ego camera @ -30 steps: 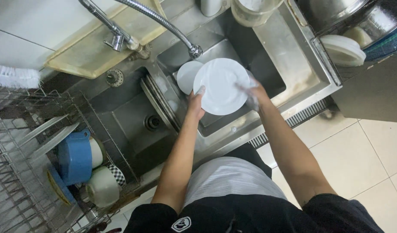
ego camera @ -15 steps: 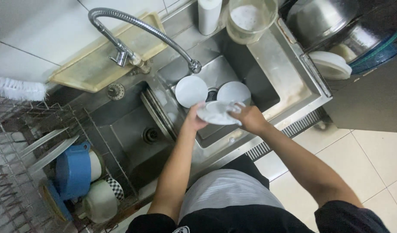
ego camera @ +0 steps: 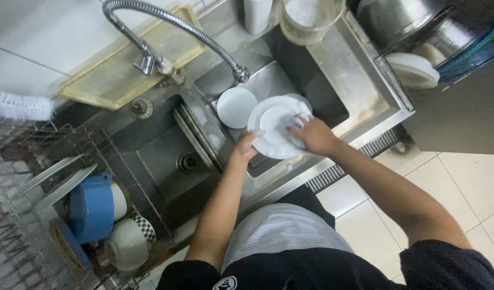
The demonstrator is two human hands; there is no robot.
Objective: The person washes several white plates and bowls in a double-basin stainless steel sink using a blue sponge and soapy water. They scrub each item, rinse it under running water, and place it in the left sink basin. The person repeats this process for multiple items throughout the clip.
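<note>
Over the right basin of a steel sink (ego camera: 365, 91) I hold a white plate (ego camera: 272, 124), its underside with the foot ring facing up. My left hand (ego camera: 246, 145) grips the plate's near-left rim. My right hand (ego camera: 311, 134) presses on the plate's right side with something pale and soft under the fingers; what it is cannot be made out. Another white plate (ego camera: 235, 107) lies in the basin just left of it, below the nozzle of a flexible metal faucet (ego camera: 204, 38).
The left basin (ego camera: 166, 156) has a round drain (ego camera: 189, 161). A wire rack (ego camera: 37, 215) at left holds a blue container (ego camera: 90, 207) and white bowls (ego camera: 126, 244). A clear plastic tub (ego camera: 311, 19) stands behind the sink. Pots and a white lid (ego camera: 413, 70) sit at right.
The plate went from facing up, to edge-on, to underside up. My right hand moved from its right rim onto its surface.
</note>
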